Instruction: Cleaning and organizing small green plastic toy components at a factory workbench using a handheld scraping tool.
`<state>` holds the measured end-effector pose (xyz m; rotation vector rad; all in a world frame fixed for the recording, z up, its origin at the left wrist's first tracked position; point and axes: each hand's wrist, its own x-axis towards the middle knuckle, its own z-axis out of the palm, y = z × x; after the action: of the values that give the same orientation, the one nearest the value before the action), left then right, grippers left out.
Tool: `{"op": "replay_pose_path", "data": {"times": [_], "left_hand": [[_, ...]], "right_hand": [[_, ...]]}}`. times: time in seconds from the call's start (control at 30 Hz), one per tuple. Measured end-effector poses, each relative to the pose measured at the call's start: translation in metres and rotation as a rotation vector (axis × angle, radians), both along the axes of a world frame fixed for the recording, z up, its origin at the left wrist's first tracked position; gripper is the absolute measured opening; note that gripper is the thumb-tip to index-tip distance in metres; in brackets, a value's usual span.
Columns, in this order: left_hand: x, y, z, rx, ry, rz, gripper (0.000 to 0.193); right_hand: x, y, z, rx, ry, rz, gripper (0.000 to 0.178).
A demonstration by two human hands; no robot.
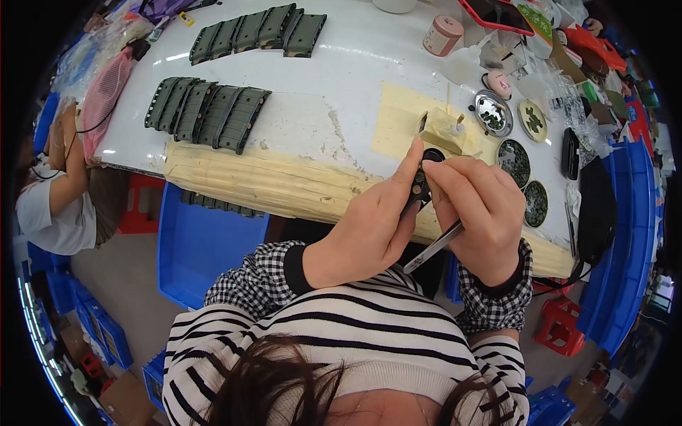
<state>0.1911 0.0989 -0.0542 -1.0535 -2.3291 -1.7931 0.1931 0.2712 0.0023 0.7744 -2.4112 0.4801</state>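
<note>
My left hand is closed around a small dark part, held up over the table's near edge. Against its top end press the fingertips of my right hand. Metal tweezers lie in the right hand, their back end pointing down toward my body; their tips are hidden by the fingers. Just beyond my hands stands a small block wrapped in yellow tape. Right of it are a metal dish and a pale yellow dish, both with small dark green pieces. Two round dishes nearer me hold similar bits.
Dark green ribbed panels lie in a far row and a nearer row. Yellow tape covers the table's front edge. Below is a blue bin. A pink jar and clutter stand far right. Another person sits left.
</note>
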Motion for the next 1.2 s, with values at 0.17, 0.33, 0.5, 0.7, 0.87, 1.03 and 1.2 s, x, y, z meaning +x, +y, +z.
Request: {"op": "replay_pose_path", "data": {"times": [0.17,0.33,0.5,0.7,0.87,1.03,1.2], "left_hand": [[-0.002,0.002,-0.004,0.019,0.083,0.048,0.078],[-0.001,0.001,-0.002,-0.024,0.068,0.047,0.077],[0.000,0.000,-0.001,-0.009,0.051,0.017,0.075],[-0.002,0.000,-0.002,0.034,0.060,0.004,0.073],[-0.001,-0.001,-0.002,0.024,0.076,0.004,0.073],[-0.001,-0.001,-0.003,0.018,0.106,0.009,0.073],[0.000,0.000,-0.004,0.033,0.098,0.010,0.073]], "right_hand": [[0.001,0.000,0.001,0.003,-0.037,0.025,0.040],[0.005,-0.001,-0.008,0.083,0.034,0.011,0.041],[-0.004,0.005,-0.010,-0.087,-0.020,0.076,0.033],[-0.002,0.000,-0.012,-0.285,-0.056,0.025,0.025],[-0.001,-0.001,-0.011,-0.300,-0.095,0.042,0.023],[0.000,-0.001,-0.010,-0.284,-0.113,0.037,0.023],[0.003,-0.007,-0.011,-0.323,-0.150,0.003,0.024]]}}
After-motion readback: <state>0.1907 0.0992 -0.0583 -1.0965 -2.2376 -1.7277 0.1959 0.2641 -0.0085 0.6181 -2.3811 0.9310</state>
